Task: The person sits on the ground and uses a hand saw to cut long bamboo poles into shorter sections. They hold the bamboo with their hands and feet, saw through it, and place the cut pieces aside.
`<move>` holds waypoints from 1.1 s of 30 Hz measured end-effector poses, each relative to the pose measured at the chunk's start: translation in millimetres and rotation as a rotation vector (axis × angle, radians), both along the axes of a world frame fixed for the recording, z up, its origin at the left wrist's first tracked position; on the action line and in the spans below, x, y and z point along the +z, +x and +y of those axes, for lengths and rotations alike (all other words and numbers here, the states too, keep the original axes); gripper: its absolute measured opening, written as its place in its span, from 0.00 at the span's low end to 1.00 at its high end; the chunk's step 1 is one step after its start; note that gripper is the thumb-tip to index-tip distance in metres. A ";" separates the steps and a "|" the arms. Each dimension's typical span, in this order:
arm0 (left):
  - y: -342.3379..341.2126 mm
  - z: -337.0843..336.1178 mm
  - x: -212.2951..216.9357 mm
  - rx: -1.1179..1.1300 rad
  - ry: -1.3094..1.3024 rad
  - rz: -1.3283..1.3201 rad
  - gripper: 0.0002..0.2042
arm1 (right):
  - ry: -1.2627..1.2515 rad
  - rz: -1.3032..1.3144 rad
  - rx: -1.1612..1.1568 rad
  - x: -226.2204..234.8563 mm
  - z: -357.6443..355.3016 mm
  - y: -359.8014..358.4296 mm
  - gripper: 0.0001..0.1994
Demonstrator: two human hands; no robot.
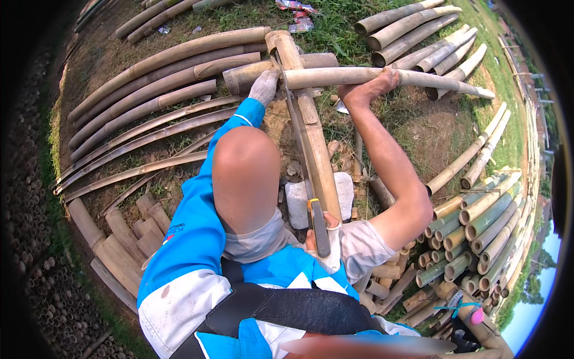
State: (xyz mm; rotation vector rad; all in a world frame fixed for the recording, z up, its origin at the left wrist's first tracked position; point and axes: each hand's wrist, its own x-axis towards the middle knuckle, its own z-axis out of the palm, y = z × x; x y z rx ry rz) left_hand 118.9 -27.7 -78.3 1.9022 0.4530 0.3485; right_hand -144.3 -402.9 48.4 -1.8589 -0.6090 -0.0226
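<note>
A pale bamboo pole (341, 76) lies crosswise over a long bamboo beam (311, 125). The long blade of a hand saw (298, 128) runs beside the beam, its far part against the pole's left end. Low in the middle, my right hand (329, 233), in a pale glove with bare fingertips, is closed round the saw's dark handle with yellow trim. My left hand (265, 88), in a grey-white knit glove, closes on bamboo just left of the blade; its fingertips are partly hidden. A thicker bamboo piece (239, 78) lies beside it. My bare right foot (371, 87) presses on the pole.
Long bamboo poles (161, 72) lie in rows to the left. More poles (412, 30) rest on grass at the far right. A stack of cut bamboo (478, 233) stands at the right. A whitish block (297, 203) sits by the beam's near end.
</note>
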 end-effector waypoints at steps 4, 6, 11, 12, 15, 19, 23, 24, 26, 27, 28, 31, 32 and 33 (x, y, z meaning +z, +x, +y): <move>-2.8 -4.6 9.5 -0.008 -0.111 0.011 0.18 | -0.104 -0.034 -0.046 31.5 17.2 16.2 0.30; -3.7 -3.3 6.8 -0.064 0.102 0.018 0.15 | -0.071 0.164 -0.032 24.4 69.9 79.8 0.28; 7.8 5.1 -7.3 -0.067 0.395 0.005 0.14 | 0.054 -0.015 0.034 -24.1 180.4 205.2 0.27; 6.6 3.7 -11.3 -0.085 0.475 0.003 0.13 | 0.013 -0.053 -0.005 -30.3 177.4 201.9 0.27; 9.8 4.3 -14.7 -0.109 0.301 -0.087 0.14 | -0.026 -0.023 0.010 -32.7 114.5 128.5 0.30; 1.4 -2.8 -10.8 -0.057 0.302 -0.053 0.16 | -0.099 0.193 -0.037 -6.6 -0.6 -10.4 0.27; 2.0 -4.4 -4.2 -0.085 0.142 0.100 0.17 | -0.099 -0.001 -0.084 3.9 11.5 6.9 0.26; 2.1 -5.0 -4.7 -0.063 0.186 0.012 0.18 | 0.059 0.128 -0.006 3.5 35.0 39.6 0.25; 3.9 -4.3 -8.2 -0.061 0.406 -0.040 0.19 | -0.086 0.116 0.024 -8.3 98.4 120.7 0.26; 4.0 -3.5 -10.8 -0.065 0.418 -0.102 0.20 | -0.117 -0.084 0.041 -15.7 134.5 159.7 0.26; 4.7 -2.5 -12.9 -0.045 0.435 -0.072 0.22 | -0.029 -0.112 0.068 -21.2 161.6 192.5 0.26; 4.4 -0.9 -17.1 -0.046 0.612 -0.119 0.27 | 0.029 0.082 0.093 -34.0 177.6 211.0 0.25; 5.4 -0.3 -17.4 -0.095 0.439 -0.080 0.26 | -0.002 -0.041 0.072 -35.0 164.7 195.5 0.25; 4.8 -1.4 -17.8 -0.108 0.416 -0.062 0.25 | 0.002 0.023 0.070 -35.8 143.7 166.2 0.25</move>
